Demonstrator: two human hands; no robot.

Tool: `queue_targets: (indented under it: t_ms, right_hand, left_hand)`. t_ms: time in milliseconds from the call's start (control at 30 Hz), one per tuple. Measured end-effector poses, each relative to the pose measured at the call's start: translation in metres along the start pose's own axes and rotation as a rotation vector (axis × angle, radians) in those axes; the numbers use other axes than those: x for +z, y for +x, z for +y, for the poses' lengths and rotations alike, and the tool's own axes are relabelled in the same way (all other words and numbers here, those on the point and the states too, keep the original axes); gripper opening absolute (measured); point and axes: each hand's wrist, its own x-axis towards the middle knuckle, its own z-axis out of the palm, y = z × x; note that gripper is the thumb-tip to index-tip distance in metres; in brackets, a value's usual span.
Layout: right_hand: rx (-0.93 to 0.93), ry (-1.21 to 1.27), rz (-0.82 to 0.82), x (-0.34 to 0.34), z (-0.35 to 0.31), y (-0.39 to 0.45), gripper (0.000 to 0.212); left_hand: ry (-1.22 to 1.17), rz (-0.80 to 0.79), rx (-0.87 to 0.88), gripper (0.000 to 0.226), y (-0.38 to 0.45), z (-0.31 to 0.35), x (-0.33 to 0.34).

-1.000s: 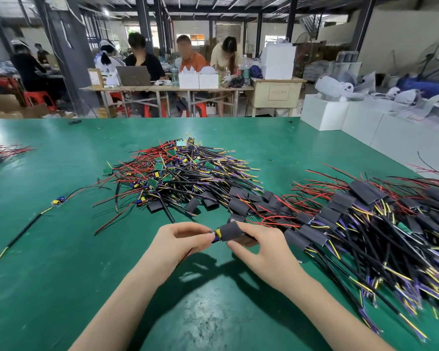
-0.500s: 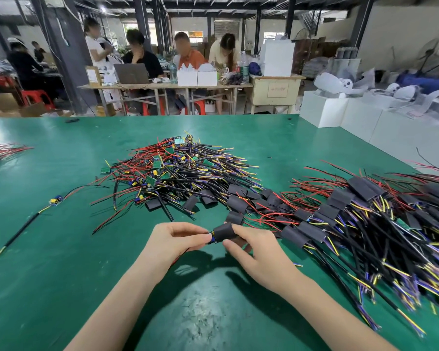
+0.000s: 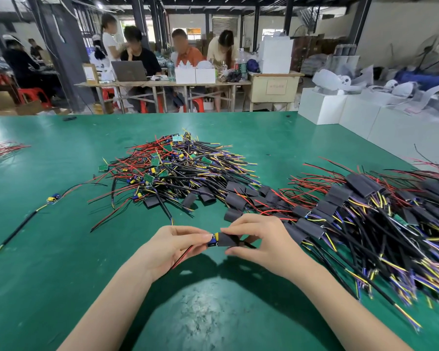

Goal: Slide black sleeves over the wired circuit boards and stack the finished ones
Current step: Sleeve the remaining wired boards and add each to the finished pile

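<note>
1. You've got two hands in view, left hand (image 3: 174, 245) and right hand (image 3: 260, 240).
2. One black sleeve (image 3: 226, 239) between them.
3. Two big wire piles: bare boards (image 3: 178, 168), sleeved ones (image 3: 365, 211).
4. One stray board (image 3: 52, 198) off left.

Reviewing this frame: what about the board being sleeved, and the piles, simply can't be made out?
Head view only:
- Circuit board: mostly inside the black sleeve; only its blue end shows.
- Left hand hides how the red wire joins.
- Finished pile: cut by the right edge, foreground wires blurred.
- Count of loose sleeves: tangled, overlapped.
</note>
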Motion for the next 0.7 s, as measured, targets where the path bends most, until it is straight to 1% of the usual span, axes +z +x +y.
queue_targets:
  t_ms: [133,300,433,500,533,600,633,700]
  right_hand:
    - [0.026,0.038,0.030,0.002,0.002,0.002,0.026]
    - [0.077,0.029,0.041,0.007,0.003,0.001,0.029]
    - [0.159,0.091,0.048,0.011,0.002,0.000,0.034]
    - [0.206,0.106,0.081,0.012,0.002,0.001,0.036]
    - [0.241,0.081,0.107,0.012,0.002,0.000,0.036]
    - [0.305,-0.056,0.136,0.008,0.004,0.000,0.035]
    - [0.324,-0.136,0.128,0.007,0.004,-0.001,0.032]
    - [0.354,-0.283,0.049,0.008,0.004,-0.002,0.028]
  left_hand:
    - [0.057,0.001,0.036,0.024,-0.003,0.000,0.001]
    - [0.401,0.043,0.232,0.010,-0.007,0.001,0.003]
    - [0.422,0.014,0.370,0.015,-0.009,0.002,0.007]
    - [0.408,-0.004,0.427,0.017,-0.011,0.002,0.011]
    - [0.405,-0.005,0.448,0.018,-0.011,0.002,0.012]
    - [0.395,0.000,0.467,0.019,-0.011,0.003,0.012]
    - [0.388,0.004,0.465,0.021,-0.011,0.003,0.012]
    - [0.387,0.019,0.456,0.022,-0.010,0.002,0.013]
